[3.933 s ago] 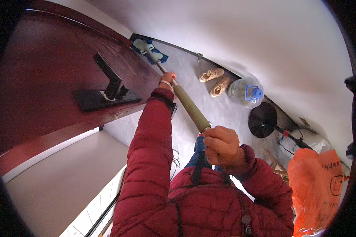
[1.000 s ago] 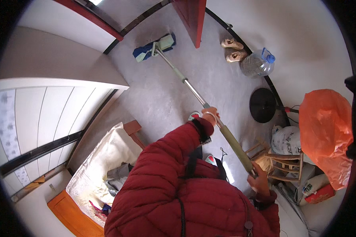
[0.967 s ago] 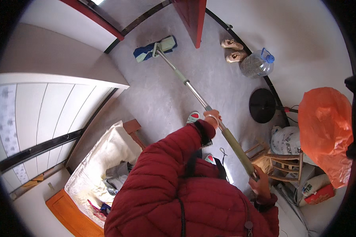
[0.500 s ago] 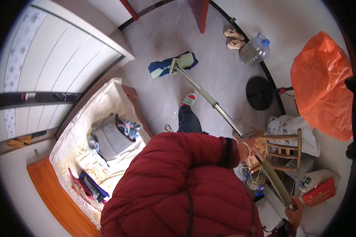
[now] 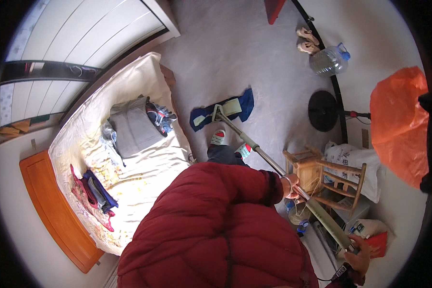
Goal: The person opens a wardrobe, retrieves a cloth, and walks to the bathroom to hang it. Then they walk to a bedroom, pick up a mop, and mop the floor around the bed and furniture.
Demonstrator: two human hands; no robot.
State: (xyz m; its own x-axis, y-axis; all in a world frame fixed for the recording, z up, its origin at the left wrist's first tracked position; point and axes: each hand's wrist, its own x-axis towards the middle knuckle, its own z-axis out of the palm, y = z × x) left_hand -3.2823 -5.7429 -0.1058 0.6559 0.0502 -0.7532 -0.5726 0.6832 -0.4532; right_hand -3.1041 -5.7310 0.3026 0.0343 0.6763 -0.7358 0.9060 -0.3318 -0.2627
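A flat mop [image 5: 234, 126] slants across the view, its metal pole carrying green-grey grip sleeves. Its wide head [image 5: 246, 104], with a dark blue and pale green pad, lies flat on the grey floor just ahead of my shoes [image 5: 218, 138]. My left hand [image 5: 290, 186] is wrapped round the middle of the pole, beside a wooden chair. Lower right, my right hand [image 5: 359, 253] grips the pole's top end. Dark red padded sleeves and jacket cover the lower middle of the view.
Left stands a bed [image 5: 144, 177] with folded clothes [image 5: 134, 126]. On the right are a small wooden chair [image 5: 308, 174], a white sack [image 5: 355, 161], a round black base [image 5: 322, 111], an orange plastic bag [image 5: 399, 127], a large clear bottle [image 5: 329, 61] and shoes [image 5: 307, 41].
The mop head has come back along the floor, closer to my feet. A second shoe now shows. The view has shifted, and both hands keep their hold on the pole.
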